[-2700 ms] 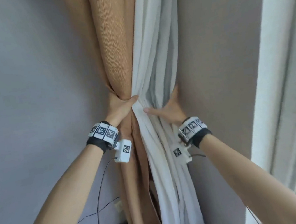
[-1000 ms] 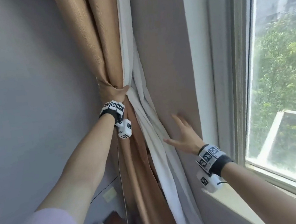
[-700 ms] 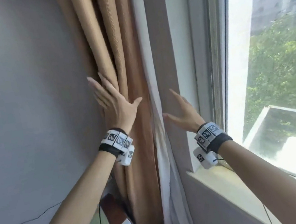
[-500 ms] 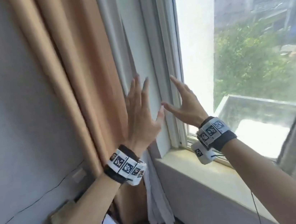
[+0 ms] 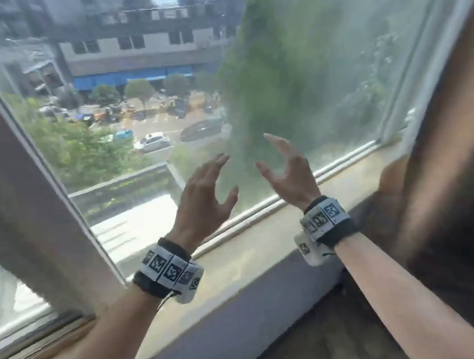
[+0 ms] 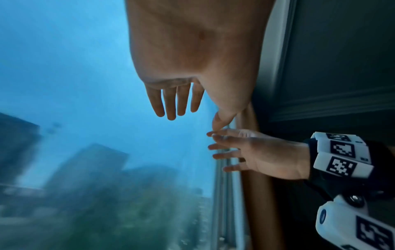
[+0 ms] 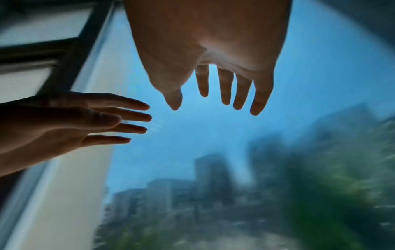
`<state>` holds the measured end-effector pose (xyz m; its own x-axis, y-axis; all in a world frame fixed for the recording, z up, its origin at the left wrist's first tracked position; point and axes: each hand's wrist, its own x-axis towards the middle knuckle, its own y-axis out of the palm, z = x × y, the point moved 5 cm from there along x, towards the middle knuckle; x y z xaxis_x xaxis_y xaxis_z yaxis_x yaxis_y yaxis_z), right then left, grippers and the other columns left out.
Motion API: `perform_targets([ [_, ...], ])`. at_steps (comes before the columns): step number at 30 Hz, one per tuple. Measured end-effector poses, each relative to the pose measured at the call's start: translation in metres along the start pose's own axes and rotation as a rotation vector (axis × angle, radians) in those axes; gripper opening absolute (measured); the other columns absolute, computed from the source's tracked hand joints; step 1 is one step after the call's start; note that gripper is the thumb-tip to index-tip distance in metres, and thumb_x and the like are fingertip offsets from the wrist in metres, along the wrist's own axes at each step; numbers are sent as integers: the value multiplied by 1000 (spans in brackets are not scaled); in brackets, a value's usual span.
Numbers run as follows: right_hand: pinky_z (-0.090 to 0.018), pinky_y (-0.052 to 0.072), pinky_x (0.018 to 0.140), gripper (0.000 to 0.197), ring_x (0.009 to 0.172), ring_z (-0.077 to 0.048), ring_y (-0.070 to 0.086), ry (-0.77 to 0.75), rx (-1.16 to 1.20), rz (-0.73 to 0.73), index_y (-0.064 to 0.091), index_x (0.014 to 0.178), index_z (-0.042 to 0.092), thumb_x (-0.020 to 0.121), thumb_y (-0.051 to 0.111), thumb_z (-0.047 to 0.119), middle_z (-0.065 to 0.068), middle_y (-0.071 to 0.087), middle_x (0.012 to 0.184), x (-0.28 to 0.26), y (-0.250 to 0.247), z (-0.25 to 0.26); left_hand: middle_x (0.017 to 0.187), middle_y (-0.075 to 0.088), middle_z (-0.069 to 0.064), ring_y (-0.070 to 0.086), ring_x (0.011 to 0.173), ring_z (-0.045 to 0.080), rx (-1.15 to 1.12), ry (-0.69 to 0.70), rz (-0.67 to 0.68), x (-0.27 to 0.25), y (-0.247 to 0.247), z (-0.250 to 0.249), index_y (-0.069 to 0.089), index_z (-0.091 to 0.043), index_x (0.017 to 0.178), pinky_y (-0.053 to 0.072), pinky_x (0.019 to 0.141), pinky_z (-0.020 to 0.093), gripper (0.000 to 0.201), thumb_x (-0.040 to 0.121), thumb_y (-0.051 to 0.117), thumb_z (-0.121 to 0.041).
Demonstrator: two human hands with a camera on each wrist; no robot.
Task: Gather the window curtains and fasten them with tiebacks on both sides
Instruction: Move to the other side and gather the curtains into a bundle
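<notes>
Both my hands are raised side by side in front of the window glass (image 5: 155,69), and neither holds anything. My left hand (image 5: 223,175) has its fingers spread and nearly straight. My right hand (image 5: 269,157) is a short gap to its right, fingers loosely bent. A brown curtain (image 5: 463,164), blurred and in shadow, hangs at the right edge, just right of my right hand. The left wrist view shows my left hand (image 6: 192,115) open, the right hand (image 6: 245,152) below it, and a strip of brown curtain (image 6: 254,186). No tieback is in view.
A beige window sill (image 5: 242,272) runs below my wrists. A thick grey window post (image 5: 3,180) slants down the left side. In the right wrist view my right hand (image 7: 213,94) and left hand (image 7: 85,121) stand against sky and blurred buildings.
Both hands have let go of the gathered brown and white curtains at the left wall. They and my view have swung right across the window, toward the curtain on the right.
</notes>
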<state>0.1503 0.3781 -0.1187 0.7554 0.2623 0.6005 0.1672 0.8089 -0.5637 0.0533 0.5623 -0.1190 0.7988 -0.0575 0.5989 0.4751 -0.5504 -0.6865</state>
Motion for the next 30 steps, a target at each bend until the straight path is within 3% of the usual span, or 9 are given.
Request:
perform_targets([
  [3,-53,39,118,66,145,-30,44,52,-408,-95,43,154,27,96,64,51,-7,44,159,-4,-100,-93,163,39,6,40,149,23,-138,134,98,61,103,-52,29,-17,162,41,119,45,86,91,74,-33],
  [6,-66,21,124,81,160,-35,16,113,-850,-11,23,162,42,94,61,63,-3,13,174,-2,-177,-174,171,19,3,22,158,23,-223,191,176,109,193,-90,12,-25,166,30,126,45,102,87,74,-42],
  [9,-74,9,122,99,161,-42,-3,179,-1154,72,9,165,44,86,63,72,-6,-12,175,15,-240,-246,174,4,3,9,161,25,-256,220,247,155,280,-119,1,-28,166,21,128,46,113,83,73,-52],
  [12,-78,9,119,112,159,-46,-9,250,-1349,105,1,165,43,79,63,80,-10,-20,173,53,-298,-306,174,-4,3,1,161,26,-288,254,300,214,363,-144,-6,-27,166,18,129,49,122,78,72,-60],
  [16,-81,12,116,121,159,-47,-11,353,-1375,21,-6,164,46,73,65,84,-10,-25,172,106,-358,-362,172,-18,5,-9,161,29,-349,240,324,302,448,-170,-14,-24,164,15,129,54,138,69,69,-79],
  [19,-83,11,115,121,159,-48,-11,387,-1388,-35,-7,163,48,72,62,87,-10,-22,173,139,-389,-394,168,-31,5,-18,159,33,-339,249,288,374,488,-201,-16,-23,164,0,124,59,153,56,65,-93],
  [23,-82,7,115,114,159,-44,-13,394,-1353,-99,-4,163,50,73,54,92,-9,-22,173,173,-424,-436,167,-33,9,-24,157,34,-339,325,268,470,533,-261,-15,-19,164,-7,121,63,162,49,70,-94],
  [27,-81,9,117,107,159,-42,-17,401,-1285,-145,7,163,50,75,50,92,-9,-24,172,202,-466,-505,168,-30,15,-24,156,40,-281,441,250,544,601,-337,-24,-20,161,5,122,73,165,50,77,-88],
  [30,-82,12,116,103,159,-40,-21,382,-1251,-170,7,164,49,79,47,91,-8,-26,172,221,-511,-563,167,-33,10,-28,153,43,-265,453,232,587,664,-381,-9,-19,166,3,119,77,159,51,77,-87],
])
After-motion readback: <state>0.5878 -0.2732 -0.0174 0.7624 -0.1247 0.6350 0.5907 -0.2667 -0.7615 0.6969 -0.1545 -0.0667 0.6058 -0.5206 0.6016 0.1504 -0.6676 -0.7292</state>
